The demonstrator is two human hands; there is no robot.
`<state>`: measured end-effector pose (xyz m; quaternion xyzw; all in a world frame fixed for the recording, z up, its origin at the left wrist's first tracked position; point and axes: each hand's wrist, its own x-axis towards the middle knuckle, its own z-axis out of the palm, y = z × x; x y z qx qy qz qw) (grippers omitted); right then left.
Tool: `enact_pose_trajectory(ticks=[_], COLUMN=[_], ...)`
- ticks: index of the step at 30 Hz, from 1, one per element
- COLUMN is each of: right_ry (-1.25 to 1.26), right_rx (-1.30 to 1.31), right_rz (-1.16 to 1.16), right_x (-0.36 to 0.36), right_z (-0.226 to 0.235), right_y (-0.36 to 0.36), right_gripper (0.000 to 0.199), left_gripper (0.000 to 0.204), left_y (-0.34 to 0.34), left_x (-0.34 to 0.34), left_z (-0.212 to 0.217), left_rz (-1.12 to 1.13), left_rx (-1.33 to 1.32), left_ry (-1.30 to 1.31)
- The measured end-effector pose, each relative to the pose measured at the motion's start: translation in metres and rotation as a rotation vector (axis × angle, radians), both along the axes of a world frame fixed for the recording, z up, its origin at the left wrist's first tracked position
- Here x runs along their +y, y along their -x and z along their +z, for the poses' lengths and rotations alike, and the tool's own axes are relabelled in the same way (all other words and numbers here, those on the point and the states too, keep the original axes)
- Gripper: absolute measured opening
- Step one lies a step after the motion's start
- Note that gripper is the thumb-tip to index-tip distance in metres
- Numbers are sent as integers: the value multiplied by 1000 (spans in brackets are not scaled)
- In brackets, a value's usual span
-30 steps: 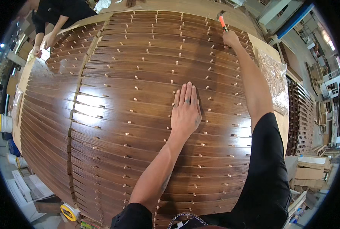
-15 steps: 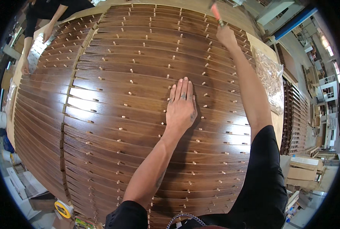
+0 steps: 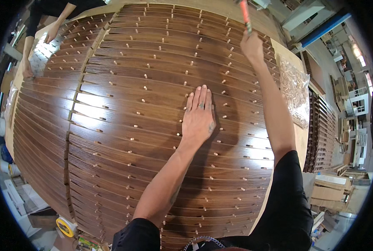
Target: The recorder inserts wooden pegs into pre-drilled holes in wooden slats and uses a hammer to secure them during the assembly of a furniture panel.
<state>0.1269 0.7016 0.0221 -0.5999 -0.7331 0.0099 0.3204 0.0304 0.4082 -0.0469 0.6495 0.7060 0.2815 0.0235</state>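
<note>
My left hand [image 3: 198, 119] lies flat on dark brown wooden boards [image 3: 161, 111], its fingers stretched toward the far side. Rows of pale wooden dowels stick up from the boards; one dowel [image 3: 186, 72] stands just beyond my fingertips. Farther off and to the right, my right hand [image 3: 252, 47] is raised above the boards, closed around the red handle of a hammer [image 3: 245, 14]. The far end of the hammer is cut off by the picture's upper edge.
A clear plastic bag of loose dowels [image 3: 294, 92] rests on the right margin. At the far left, a co-worker's hands [image 3: 27, 71] are over the neighbouring boards. A gap [image 3: 66, 163] runs between the two board sections. Slatted brown panels [image 3: 321, 134] stand beyond the right edge.
My right hand and the hammer have shifted slightly right, and the hammer now points more upright. My left hand stays flat in place. The view has shifted a little.
</note>
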Motion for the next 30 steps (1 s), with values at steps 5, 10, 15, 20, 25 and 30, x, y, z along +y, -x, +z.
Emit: enact_pose_trajectory(ticks=[5,10,15,20,25,30], right_ry=[248,82,426,140,227,316], right_rx=[-192,54,-186,-10,-49,-28], right_rz=[168,52,96,70,13,78], right_x=[1,-3,5,-28,-40,-43], right_z=[-1,6,7,18,-6,29], right_y=[-13,0,-12,-11,-16,-6], right_gripper=[50,49,52,48,47,51], left_gripper=[48,48,48,48,49,50], left_y=[2,6,-1,2,1,2], left_x=[2,0,0,-1,-1,1], left_z=[2,5,-1,7,3,2], left_rz=[-4,-4,-8,-2,-7,1], left_rx=[-4,7,-16,-2,36,4], left_ry=[17,24,5,11,15,41])
